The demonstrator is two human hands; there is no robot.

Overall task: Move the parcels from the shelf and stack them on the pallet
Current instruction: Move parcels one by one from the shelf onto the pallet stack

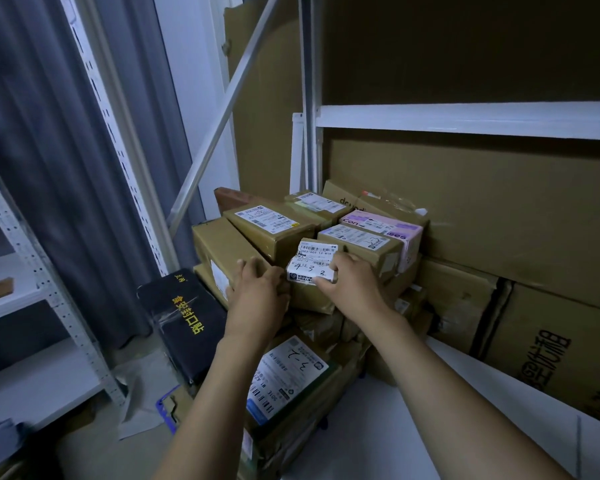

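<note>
Arms outstretched, left hand [257, 289] and right hand [352, 284] clasp the small parcel [311, 271].

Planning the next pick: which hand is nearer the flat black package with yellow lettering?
Left. The left hand is just right of the black package; the right hand is farther right, across the small brown cardboard parcel.

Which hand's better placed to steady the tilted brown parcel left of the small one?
Left, likely. The left hand is beside that tilted parcel; the right hand pinches the small labelled parcel on its far side.
</note>
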